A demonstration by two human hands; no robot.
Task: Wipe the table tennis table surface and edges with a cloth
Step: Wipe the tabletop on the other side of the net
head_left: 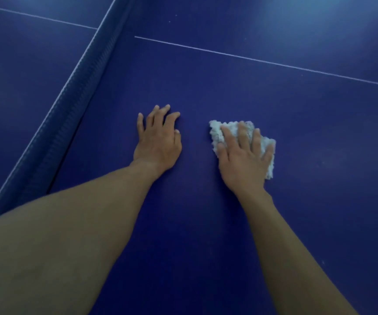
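The blue table tennis table (297, 201) fills the view. My right hand (243, 159) lies flat with spread fingers on a white fluffy cloth (216, 133) and presses it onto the surface. The cloth shows at the fingertips and along the hand's right side; its middle is hidden under my palm. My left hand (158, 138) rests on the bare table a short way left of the cloth, fingers spread and fingertips touching the surface. It holds nothing.
The dark blue net (69, 105) runs diagonally from the upper middle to the lower left, close beside my left forearm. A thin white centre line (263, 61) crosses the table beyond my hands. The other table half lies left of the net.
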